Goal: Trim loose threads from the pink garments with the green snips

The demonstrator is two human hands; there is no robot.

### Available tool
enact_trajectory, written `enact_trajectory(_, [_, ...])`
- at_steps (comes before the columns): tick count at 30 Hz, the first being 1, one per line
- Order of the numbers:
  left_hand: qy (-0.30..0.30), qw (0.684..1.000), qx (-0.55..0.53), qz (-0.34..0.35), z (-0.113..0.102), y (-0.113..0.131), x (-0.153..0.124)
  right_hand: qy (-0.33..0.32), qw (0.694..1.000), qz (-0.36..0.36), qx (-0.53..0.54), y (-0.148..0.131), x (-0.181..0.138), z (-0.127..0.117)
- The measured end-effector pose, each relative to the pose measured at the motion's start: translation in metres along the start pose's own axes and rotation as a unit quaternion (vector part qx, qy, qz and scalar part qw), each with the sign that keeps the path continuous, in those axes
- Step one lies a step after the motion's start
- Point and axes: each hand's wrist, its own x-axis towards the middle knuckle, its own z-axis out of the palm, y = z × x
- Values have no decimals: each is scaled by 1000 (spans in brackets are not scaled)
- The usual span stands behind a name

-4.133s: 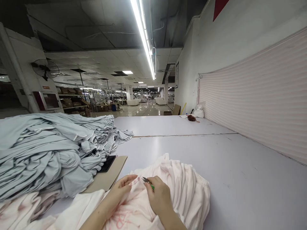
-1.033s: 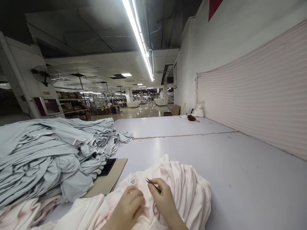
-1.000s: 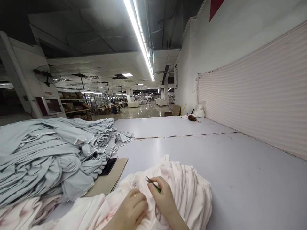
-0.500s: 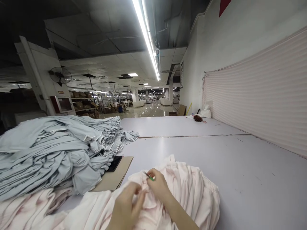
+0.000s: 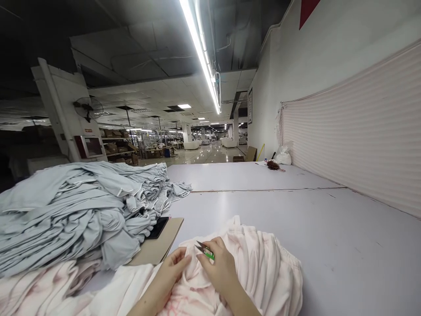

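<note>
1. The left hand (image 5: 171, 270) is pinching an edge of the pale pink garment (image 5: 204, 274) between thumb and fingertips.
2. The right hand (image 5: 220, 263) is grasping a pair of snips (image 5: 209, 254) with a green handle; the two dark blades are standing apart and pointing toward the left hand, just above the cloth.
3. The pale pink garment is lying at the near edge of the bench (image 5: 329, 228), under both hands, and gathered pale pink folds (image 5: 263, 254) are spreading out to the right of it.
4. A large heap of grey-blue garments (image 5: 82, 206) is covering the left side of the bench, and more pink cloth (image 5: 39, 289) is lying in front of it.
5. Between the heap and the hands, a brown board (image 5: 161, 245) is resting flat, with a flat black object (image 5: 158, 228) lying partly on it.
6. Far back on the right, a brown tuft (image 5: 272, 165) is sitting near a white plastic bag (image 5: 283, 156).
</note>
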Motion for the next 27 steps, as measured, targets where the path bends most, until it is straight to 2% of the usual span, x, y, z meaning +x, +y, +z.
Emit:
enact_trajectory(4, [-19,997,-70,-25,2,-4,3,-18,994,-56,-96,-6,-1,-3])
enact_trajectory(9, [-40,991,-120,-51,1,-5,3,-48,988,-70,-126,-9,0,-4])
enact_trajectory(13, [-60,986,-146,-59,1,-2,1,-34,995,-42,-87,-10,0,-4])
enact_trajectory(18, [-73,985,-148,-47,1,1,-1,-38,996,-48,-65,-5,-1,-4])
enact_trajectory(22, [-82,986,-138,-32,0,3,-2,-9,1000,-23,-10,-2,-2,-4])
enact_trajectory(27, [-77,992,-103,6,5,6,-3,-22,998,-52,34,6,-3,-1])
